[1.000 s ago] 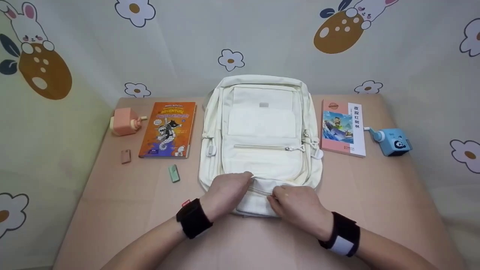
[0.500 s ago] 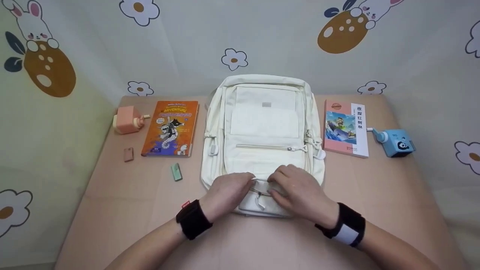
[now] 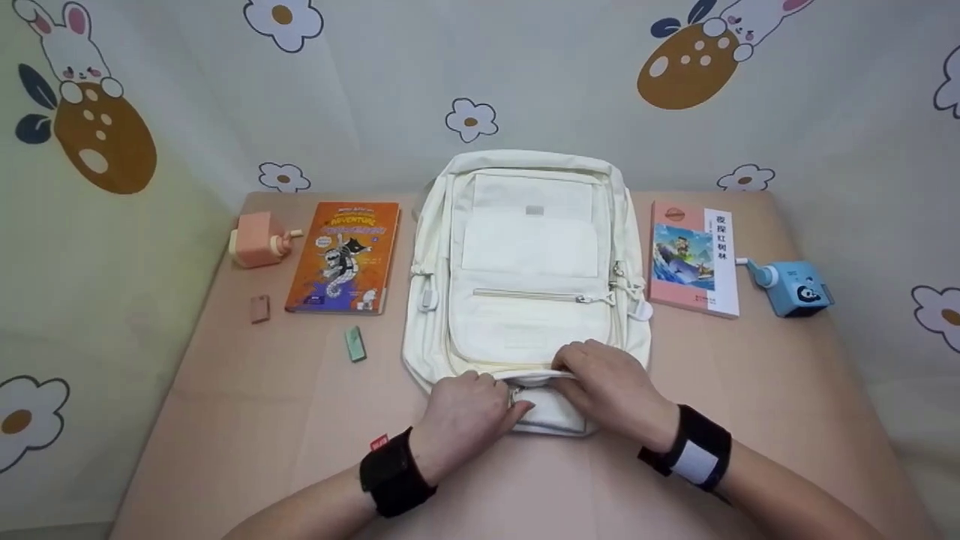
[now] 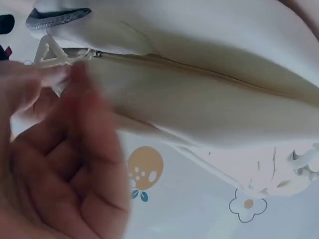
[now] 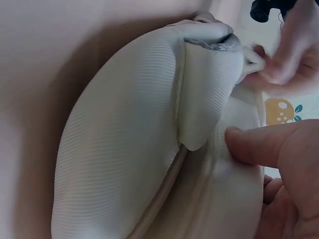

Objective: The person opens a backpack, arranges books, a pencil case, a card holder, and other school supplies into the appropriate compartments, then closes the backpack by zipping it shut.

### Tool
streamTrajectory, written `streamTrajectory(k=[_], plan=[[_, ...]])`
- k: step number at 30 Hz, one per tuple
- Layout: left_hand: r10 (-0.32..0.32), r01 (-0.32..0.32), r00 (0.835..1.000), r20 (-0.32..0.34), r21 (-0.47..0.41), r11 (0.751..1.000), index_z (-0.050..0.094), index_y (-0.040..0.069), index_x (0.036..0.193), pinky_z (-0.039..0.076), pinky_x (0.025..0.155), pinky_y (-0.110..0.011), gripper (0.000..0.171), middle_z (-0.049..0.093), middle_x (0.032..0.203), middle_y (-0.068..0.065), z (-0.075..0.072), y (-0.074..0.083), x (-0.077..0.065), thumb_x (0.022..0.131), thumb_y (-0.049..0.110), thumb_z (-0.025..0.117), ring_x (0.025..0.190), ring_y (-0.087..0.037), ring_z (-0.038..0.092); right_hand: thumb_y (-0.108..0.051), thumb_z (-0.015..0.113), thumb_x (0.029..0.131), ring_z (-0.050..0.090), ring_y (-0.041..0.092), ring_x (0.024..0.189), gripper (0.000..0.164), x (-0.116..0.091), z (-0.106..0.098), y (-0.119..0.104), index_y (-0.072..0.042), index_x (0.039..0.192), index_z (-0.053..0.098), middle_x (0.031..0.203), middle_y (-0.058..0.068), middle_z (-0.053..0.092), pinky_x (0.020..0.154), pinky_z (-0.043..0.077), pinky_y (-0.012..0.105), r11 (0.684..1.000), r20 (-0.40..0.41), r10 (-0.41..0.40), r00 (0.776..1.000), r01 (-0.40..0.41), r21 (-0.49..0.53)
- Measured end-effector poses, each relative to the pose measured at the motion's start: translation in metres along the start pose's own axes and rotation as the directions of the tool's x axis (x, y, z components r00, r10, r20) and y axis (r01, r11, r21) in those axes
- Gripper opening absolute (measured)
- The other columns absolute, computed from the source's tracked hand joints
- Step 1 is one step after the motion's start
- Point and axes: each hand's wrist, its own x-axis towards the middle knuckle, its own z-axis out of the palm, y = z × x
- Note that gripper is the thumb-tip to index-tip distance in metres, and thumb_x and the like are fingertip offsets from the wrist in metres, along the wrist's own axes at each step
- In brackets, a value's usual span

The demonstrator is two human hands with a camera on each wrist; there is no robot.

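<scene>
Cropped backdrop (image 3: 390,60), right hand (image 3: 615,390) gripping backpack (image 3: 532,251); left hand (image 5: 296,57) blurred

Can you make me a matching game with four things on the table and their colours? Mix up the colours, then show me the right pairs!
Things:
1. Backpack
2. Gadget with a crank and a panda
3. Book left of the backpack
4. Book right of the backpack

Colours:
A. Mostly orange
B. Creamy white
C. Pink and white, with a picture
D. Mostly light blue

Right pairs: 1-B, 2-D, 3-A, 4-C

A blue sharpener (image 3: 798,289) stands beside a pink-and-white book (image 3: 694,259).
</scene>
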Motion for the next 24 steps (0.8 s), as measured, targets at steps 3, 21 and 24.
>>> streamTrajectory(k=[3,21,24], plan=[[-0.046,0.045,0.998,0.040,0.023,0.999,0.058,0.016,0.064,0.036,0.035,-0.030,0.044,0.048,0.056,0.004,0.001,0.007,0.002,0.095,0.045,0.070,0.047,-0.013,0.047,-0.027,0.075,0.094,0.057,0.008,0.075,0.011,0.000,-0.001,-0.001,-0.021,0.098,0.066,0.085,-0.012,0.063,0.061,0.046,0.029,1.000,0.006,0.021,1.000,-0.021,0.000],[-0.010,0.033,0.976,0.215,-0.102,0.994,0.070,0.007,0.087,0.047,0.050,-0.029,0.010,0.057,0.080,-0.003,-0.003,0.009,0.001,0.081,0.004,0.078,0.065,-0.014,0.058,-0.029,0.072,0.097,0.063,0.012,0.084,0.020,0.004,0.007,-0.003,-0.019,0.113,0.077,0.095,-0.006,0.069,0.070,0.054,0.033,0.997,0.039,-0.067,0.997,0.068,-0.023],[-0.019,0.029,0.980,0.197,-0.049,0.998,0.070,0.008,0.087,0.046,0.047,-0.028,0.010,0.058,0.079,-0.002,-0.006,0.005,-0.004,0.081,0.005,0.078,0.064,-0.014,0.058,-0.027,0.071,0.098,0.065,0.012,0.084,0.017,0.001,0.006,-0.002,-0.019,0.112,0.077,0.094,-0.007,0.071,0.069,0.054,0.033,0.998,0.040,-0.064,0.997,0.065,-0.021]])
